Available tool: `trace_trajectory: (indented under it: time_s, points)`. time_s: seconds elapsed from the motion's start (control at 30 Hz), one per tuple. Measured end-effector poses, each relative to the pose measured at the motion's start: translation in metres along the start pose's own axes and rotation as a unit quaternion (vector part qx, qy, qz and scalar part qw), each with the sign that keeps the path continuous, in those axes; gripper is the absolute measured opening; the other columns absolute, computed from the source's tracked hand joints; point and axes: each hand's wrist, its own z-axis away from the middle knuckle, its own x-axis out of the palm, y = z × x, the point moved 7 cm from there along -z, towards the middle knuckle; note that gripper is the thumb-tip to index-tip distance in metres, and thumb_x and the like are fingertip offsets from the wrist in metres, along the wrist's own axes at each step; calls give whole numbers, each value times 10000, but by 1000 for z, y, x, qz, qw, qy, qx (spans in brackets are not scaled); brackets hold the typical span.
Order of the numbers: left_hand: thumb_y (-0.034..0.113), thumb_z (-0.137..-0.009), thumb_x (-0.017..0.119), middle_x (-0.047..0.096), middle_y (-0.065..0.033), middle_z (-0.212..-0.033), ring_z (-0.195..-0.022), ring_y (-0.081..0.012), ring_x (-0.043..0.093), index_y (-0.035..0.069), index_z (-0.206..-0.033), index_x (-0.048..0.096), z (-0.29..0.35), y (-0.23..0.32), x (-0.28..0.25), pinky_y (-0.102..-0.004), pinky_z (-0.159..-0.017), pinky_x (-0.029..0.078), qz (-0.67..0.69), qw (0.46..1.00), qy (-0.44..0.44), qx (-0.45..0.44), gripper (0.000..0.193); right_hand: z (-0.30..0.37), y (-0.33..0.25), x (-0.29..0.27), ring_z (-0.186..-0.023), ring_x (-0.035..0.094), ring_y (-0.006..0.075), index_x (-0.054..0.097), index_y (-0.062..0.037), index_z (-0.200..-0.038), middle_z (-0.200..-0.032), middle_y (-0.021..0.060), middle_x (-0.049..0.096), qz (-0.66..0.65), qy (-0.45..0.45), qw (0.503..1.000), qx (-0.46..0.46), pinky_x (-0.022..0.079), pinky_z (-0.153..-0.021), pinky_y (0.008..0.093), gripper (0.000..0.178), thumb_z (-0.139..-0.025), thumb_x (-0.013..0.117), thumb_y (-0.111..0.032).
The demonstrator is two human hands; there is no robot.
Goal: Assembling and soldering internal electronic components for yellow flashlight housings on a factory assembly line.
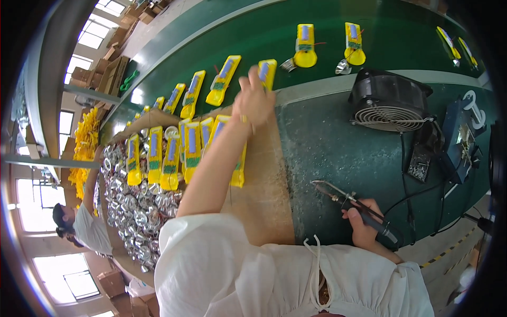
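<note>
A room with bright windows (82, 274) and stacked boxes (111, 282) lies to the left. A long green belt (259, 39) runs across the top, with a dark green tabletop (327, 137) on its near side. To the left, a large heap of silver lamps (132, 211) spreads out, and a brown sheet (264, 206) covers the tabletop's left part. Beyond the heap, a co-worker (92, 230) in a white top is near a yellow pile (84, 158). A black fan (388, 98) stands at the tabletop's far edge, beside a dark stand (457, 134).

The left hand (255, 103) reaches out to the belt, its fingers at the lower end of a yellow unit (268, 71); it is blurred, so whether it grips cannot be told. The right hand (364, 222) is curled around the handle of a soldering iron (351, 203), whose tip points up and left over the tabletop. More yellow units (192, 145), with purple cells and green boards, lie in a row under the left forearm and beside it; others line the belt. A white spool (475, 111) is on the stand, near a small tray (420, 165). Pale crumbs (317, 171) dot the tabletop.
</note>
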Motion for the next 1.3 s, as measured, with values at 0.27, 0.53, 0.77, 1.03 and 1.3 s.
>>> trace_trajectory:
  time_s: [0.27, 0.53, 0.77, 1.03, 1.3]
  points:
    - [119, -746, 555, 385, -207, -1196, -988, -350, 502, 78, -1247, 397, 229, 10, 2, -382, -736, 492, 58, 998, 21, -5, 527, 0, -4, 6, -668, 589, 158, 504, 48, -933, -748, 119, 579, 25, 12, 1000, -12, 487, -648, 267, 152, -832, 539, -61]
    - [178, -703, 652, 529, -124, -955, -899, -312, 528, 70, -988, 524, 294, -85, -65, -399, -733, 453, 3, 968, 230, -102, 330, 9, -10, 3, -646, 553, 142, 529, 53, -931, -742, 95, 558, 33, 17, 996, -85, 473, -656, 252, 178, -840, 544, -99]
    - [128, -740, 529, 506, -36, -796, -821, -231, 502, 121, -818, 621, 317, -180, -75, -381, -740, 393, -361, 907, 167, -139, 121, 25, -17, 20, -640, 568, 146, 523, 63, -928, -742, 96, 556, 41, -12, 995, -86, 491, -651, 253, 197, -828, 557, -103]
    - [169, -762, 553, 534, -28, -882, -880, -218, 490, 125, -782, 620, 302, -200, -73, -364, -786, 348, -399, 891, 110, -184, 82, 40, -24, 32, -645, 578, 150, 516, 71, -940, -771, 121, 567, 38, -40, 994, -95, 505, -636, 265, 219, -823, 560, -109]
    - [58, -689, 606, 618, -21, -844, -904, -223, 567, 111, -793, 549, 296, -89, -48, -448, -944, 268, 2, 987, 157, 23, 130, 51, -29, 36, -658, 599, 164, 512, 46, -945, -755, 130, 598, 47, -65, 994, -67, 484, -611, 263, 223, -813, 597, -113]
